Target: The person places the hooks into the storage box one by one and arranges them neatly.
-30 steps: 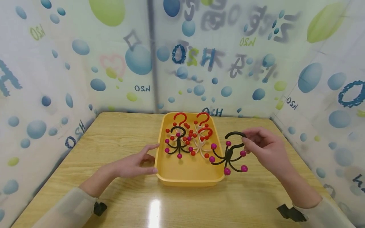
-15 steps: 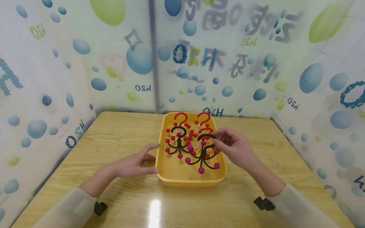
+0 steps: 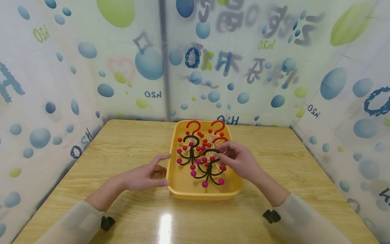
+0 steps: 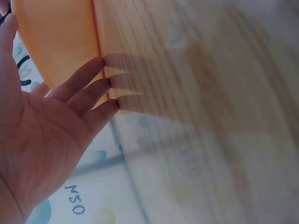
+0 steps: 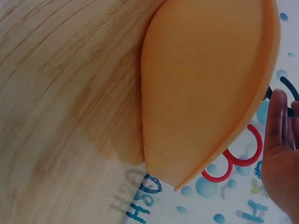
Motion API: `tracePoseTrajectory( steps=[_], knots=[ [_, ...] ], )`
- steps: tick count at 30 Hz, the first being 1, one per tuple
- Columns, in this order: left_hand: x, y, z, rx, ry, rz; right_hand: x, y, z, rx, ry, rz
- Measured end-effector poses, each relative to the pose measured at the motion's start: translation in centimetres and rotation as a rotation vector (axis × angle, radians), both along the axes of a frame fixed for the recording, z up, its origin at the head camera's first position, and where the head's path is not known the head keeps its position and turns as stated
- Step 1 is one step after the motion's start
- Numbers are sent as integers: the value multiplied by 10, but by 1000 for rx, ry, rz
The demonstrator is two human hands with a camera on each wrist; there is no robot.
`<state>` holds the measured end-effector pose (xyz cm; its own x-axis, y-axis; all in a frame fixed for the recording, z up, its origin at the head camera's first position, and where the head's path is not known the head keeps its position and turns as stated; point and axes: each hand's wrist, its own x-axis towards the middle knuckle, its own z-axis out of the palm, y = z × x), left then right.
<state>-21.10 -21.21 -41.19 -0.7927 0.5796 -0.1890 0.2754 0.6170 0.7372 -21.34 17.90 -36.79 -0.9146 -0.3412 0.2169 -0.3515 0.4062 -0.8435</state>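
My right hand pinches the hook handle of a black head massager with curved prongs tipped by magenta balls. The massager is over the near part of a yellow tray; whether it rests on the tray floor, I cannot tell. A second black massager sits upright in the tray to its left. Behind stand three pale ones with red hook handles and red balls. At the tray's left wall, my left hand spreads its fingers; the left wrist view shows its palm and extended fingers beside that wall.
The tray stands on a wooden table, toward the back wall, a printed sheet with blue and green bubbles. Similar sheets close off both sides. Each wrist carries a small black device.
My right hand has carried the black massager leftward from outside the tray's right edge to over its near part, beside the other black one. The left hand has stayed at the tray's left wall.
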Motion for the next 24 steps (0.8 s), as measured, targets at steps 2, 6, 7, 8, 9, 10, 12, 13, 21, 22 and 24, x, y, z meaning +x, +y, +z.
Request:
tracePoseTrajectory(
  steps=[2, 6, 7, 8, 9, 10, 12, 13, 21, 22, 24],
  knots=[
    [0, 0, -1, -2, -2, 3, -1, -1, -2, 10, -16, 11],
    [0, -1, -1, -5, -5, 8, -3, -1, -7, 34, -41, 27],
    [0, -1, -2, -5, -4, 7, -3, -1, -7, 40, -43, 28],
    [0, -1, -2, -5, -4, 7, -3, 0, -8, 43, -45, 29],
    [-1, -1, -2, -4, -3, 6, -4, 0, -9, 43, -46, 31],
    [-1, -1, -2, -3, -2, 6, -4, 0, -9, 43, -45, 33],
    [-1, -1, -1, -4, -2, 7, -5, 1, -9, 44, -44, 37],
    [-1, -1, -1, -5, -2, 7, -5, 1, -10, 44, -46, 38],
    [-1, -2, -2, 0, -13, 7, -5, 3, -10, 36, -75, 47],
    [-1, -2, -2, -1, -13, 8, -5, 3, -10, 37, -75, 48],
    [-1, -2, -2, -2, -11, 10, -5, 4, -11, 42, -77, 47]
  ],
)
